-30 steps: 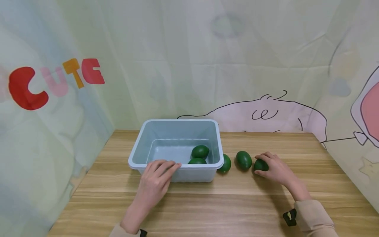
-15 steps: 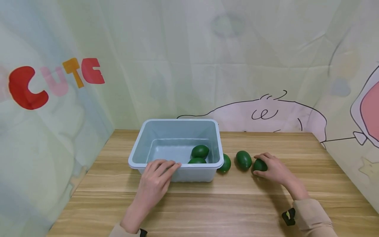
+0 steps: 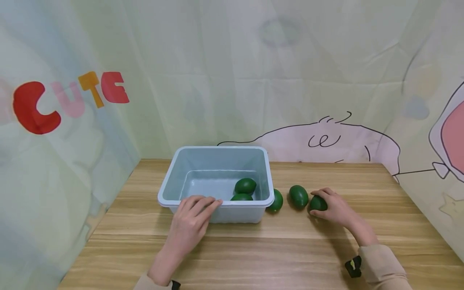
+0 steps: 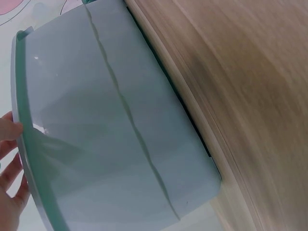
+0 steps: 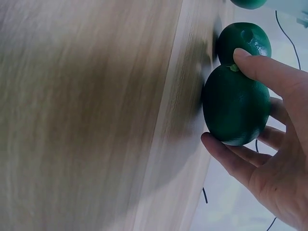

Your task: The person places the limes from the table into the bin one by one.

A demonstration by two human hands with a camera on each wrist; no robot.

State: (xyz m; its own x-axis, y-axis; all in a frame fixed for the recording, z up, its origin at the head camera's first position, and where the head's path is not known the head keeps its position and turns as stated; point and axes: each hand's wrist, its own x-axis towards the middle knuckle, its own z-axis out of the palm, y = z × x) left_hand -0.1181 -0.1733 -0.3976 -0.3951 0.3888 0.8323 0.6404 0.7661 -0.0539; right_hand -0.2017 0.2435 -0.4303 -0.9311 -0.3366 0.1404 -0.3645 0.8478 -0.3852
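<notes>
My left hand (image 3: 190, 223) holds the near rim of a light blue plastic bin (image 3: 221, 151), its fingers hooked over the edge. In the left wrist view, the fingers (image 4: 10, 175) lie along the rim of the bin's smooth outer wall (image 4: 96, 125). My right hand (image 3: 335, 207) grips a dark green lime (image 3: 318, 203) on the table, thumb on one side and fingers round the other. The right wrist view shows this lime (image 5: 236, 103) against the palm side, close to a second lime (image 5: 245, 41). Whether those two touch is unclear.
Another lime (image 3: 298, 197) lies left of the gripped one, and one more lime (image 3: 276, 201) sits beside the bin, partly hidden by it. Two limes (image 3: 245, 186) are inside the bin's right side. A printed cloth (image 3: 217, 80) surrounds the wooden table (image 3: 253, 257).
My right hand and the lime it grips have shifted very slightly left. The left hand and the bin look unmoved.
</notes>
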